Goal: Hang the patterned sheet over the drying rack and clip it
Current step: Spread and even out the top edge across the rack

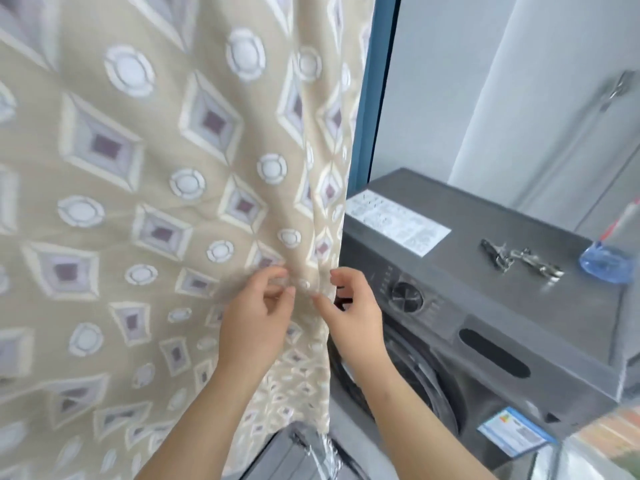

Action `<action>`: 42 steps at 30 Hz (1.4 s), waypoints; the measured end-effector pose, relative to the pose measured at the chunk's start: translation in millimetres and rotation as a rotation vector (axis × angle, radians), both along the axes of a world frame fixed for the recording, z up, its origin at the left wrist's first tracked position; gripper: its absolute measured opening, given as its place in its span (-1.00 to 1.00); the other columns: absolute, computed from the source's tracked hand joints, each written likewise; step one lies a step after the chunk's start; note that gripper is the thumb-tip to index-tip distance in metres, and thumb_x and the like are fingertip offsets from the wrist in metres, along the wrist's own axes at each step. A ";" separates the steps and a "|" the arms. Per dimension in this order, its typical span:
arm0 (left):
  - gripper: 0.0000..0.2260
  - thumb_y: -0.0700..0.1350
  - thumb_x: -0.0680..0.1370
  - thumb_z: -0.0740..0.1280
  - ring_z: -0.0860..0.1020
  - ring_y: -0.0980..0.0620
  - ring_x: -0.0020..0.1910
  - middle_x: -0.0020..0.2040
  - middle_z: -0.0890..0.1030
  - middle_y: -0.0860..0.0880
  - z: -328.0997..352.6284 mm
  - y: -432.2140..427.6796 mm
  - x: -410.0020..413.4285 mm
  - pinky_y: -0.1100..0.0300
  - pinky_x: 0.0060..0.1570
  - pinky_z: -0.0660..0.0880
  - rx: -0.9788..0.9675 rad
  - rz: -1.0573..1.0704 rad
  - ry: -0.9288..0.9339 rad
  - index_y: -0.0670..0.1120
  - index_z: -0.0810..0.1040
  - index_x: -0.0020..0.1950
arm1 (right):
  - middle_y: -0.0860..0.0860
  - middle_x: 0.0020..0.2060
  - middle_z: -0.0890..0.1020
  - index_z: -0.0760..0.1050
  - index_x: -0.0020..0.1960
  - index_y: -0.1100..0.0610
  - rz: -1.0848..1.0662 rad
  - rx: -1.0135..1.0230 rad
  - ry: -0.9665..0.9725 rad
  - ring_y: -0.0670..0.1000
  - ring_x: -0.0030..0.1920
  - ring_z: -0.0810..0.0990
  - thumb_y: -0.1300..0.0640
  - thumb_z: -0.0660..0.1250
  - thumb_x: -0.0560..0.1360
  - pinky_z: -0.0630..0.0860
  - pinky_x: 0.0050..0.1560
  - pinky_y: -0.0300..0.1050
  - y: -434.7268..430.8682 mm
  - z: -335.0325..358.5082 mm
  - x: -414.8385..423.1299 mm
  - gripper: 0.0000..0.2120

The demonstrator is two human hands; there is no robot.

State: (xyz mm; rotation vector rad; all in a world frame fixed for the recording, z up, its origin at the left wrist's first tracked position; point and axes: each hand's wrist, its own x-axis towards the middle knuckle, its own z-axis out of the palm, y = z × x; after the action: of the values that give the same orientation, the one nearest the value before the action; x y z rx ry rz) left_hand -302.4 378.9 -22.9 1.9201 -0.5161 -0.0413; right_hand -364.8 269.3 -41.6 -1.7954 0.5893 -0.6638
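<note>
While the beige fabric sheet patterned with diamonds and circles (pixel 156 202) hangs down the left, its rack out of view, the left hand (pixel 256 317) and right hand (pixel 353 320) sit close together near its right edge, each seemingly pinching a fold; blur hides detail. Draping looks done, clipping not; next, reach right for the metal clips (pixel 521 259) lying on the grey washing machine (pixel 485 209), near a blue plastic bottle (pixel 607 261), before pale walls (pixel 433 81).

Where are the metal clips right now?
The metal clips lie on the grey washing machine, right side of the head view, between its white sticker and a blue plastic object.
</note>
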 end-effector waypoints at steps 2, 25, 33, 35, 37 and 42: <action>-0.73 -0.12 0.51 0.34 0.59 0.11 -0.18 -0.20 0.59 0.14 23.1 2.9 3.7 0.17 -0.12 0.48 -0.043 -0.021 -0.041 0.29 0.42 -0.14 | -0.19 -0.01 0.54 0.43 0.06 -0.09 0.001 0.014 -0.056 -0.14 0.03 0.50 0.07 0.38 0.45 0.38 -0.03 -0.33 5.6 24.3 1.9 -0.78; -0.81 -0.01 0.47 0.28 0.55 0.20 -0.22 -0.24 0.56 0.20 286.6 29.5 53.3 0.18 -0.12 0.52 -0.221 -0.032 -0.863 0.07 0.57 0.06 | -0.15 -0.17 0.56 0.46 -0.05 -0.03 0.023 -0.328 -0.475 -0.12 -0.19 0.54 0.14 0.28 0.50 0.52 -0.13 -0.18 22.0 291.8 63.1 -0.92; -0.74 -0.02 0.41 0.15 0.56 -0.07 -0.12 -0.17 0.64 0.04 376.8 24.3 68.2 0.25 -0.10 0.32 -0.098 0.135 -1.433 -0.04 0.61 -0.11 | -0.06 -0.03 0.57 0.47 0.00 -0.01 -0.008 -0.523 -0.607 -0.13 -0.15 0.55 0.09 0.24 0.49 0.49 -0.16 -0.23 21.8 381.4 82.0 -0.89; -0.76 -0.05 0.41 0.16 0.56 -0.09 -0.14 -0.21 0.64 0.03 394.6 21.6 71.5 0.16 -0.08 0.41 -0.061 0.173 -1.537 -0.05 0.61 -0.17 | -0.05 0.01 0.56 0.46 0.06 0.03 -0.040 -0.571 -0.613 -0.10 -0.08 0.54 0.05 0.23 0.50 0.48 -0.06 -0.18 16.6 397.3 87.3 -0.84; -0.77 -0.05 0.41 0.17 0.57 -0.10 -0.16 -0.24 0.64 0.04 408.1 19.6 74.2 0.11 -0.15 0.49 -0.013 0.221 -1.614 -0.04 0.61 -0.23 | -0.03 0.03 0.55 0.44 0.05 0.03 -0.062 -0.599 -0.605 -0.06 -0.05 0.55 0.05 0.22 0.51 0.50 0.00 -0.12 8.9 407.9 93.9 -0.86; -0.77 -0.01 0.40 0.19 0.59 -0.11 -0.10 -0.23 0.64 0.02 438.2 9.5 81.0 0.06 -0.09 0.30 0.124 0.494 -1.673 -0.04 0.61 -0.29 | -0.07 0.08 0.45 0.42 0.11 0.01 -0.122 -0.629 -0.622 -0.04 -0.12 0.55 0.10 0.15 0.53 0.53 0.00 0.01 -13.9 431.5 103.2 -0.82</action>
State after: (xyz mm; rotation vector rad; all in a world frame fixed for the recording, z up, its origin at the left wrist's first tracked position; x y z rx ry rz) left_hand -221.4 388.4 415.3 1.7490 -1.0441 1.9803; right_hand -261.5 255.4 389.9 -1.9668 0.0557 -1.5439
